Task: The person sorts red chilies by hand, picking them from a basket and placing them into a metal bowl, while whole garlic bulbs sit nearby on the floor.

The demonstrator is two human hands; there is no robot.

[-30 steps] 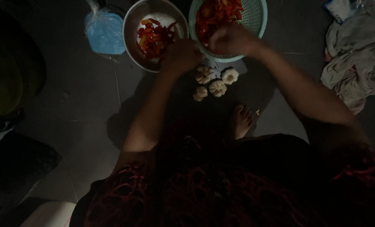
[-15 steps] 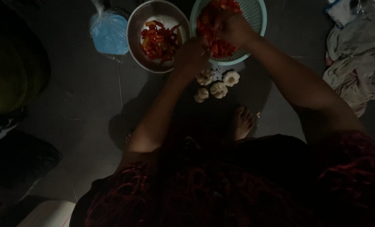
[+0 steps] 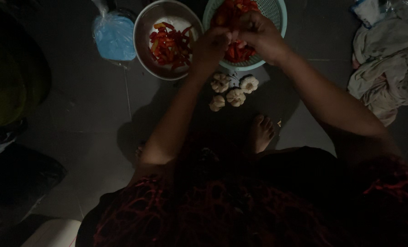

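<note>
My left hand (image 3: 210,45) and my right hand (image 3: 258,35) meet over the near rim of a green plastic colander (image 3: 277,18) full of red chillies (image 3: 233,50). Both hands pinch one small chilli between their fingertips; the dim light hides the details. To the left stands a metal bowl (image 3: 145,32) with cut red chilli pieces (image 3: 169,43) inside. Several whole garlic bulbs (image 3: 233,91) lie on the dark floor just below the colander, under my wrists.
A blue plastic bag (image 3: 114,36) sits left of the metal bowl. Crumpled pale cloths (image 3: 386,68) lie at the right. My bare foot (image 3: 261,132) rests near the garlic. Dark bundles fill the left edge. The floor is grey tile.
Both hands have stayed over the colander, the right one shifting slightly toward the left hand. The view has moved a little, so the bowls sit higher in frame.
</note>
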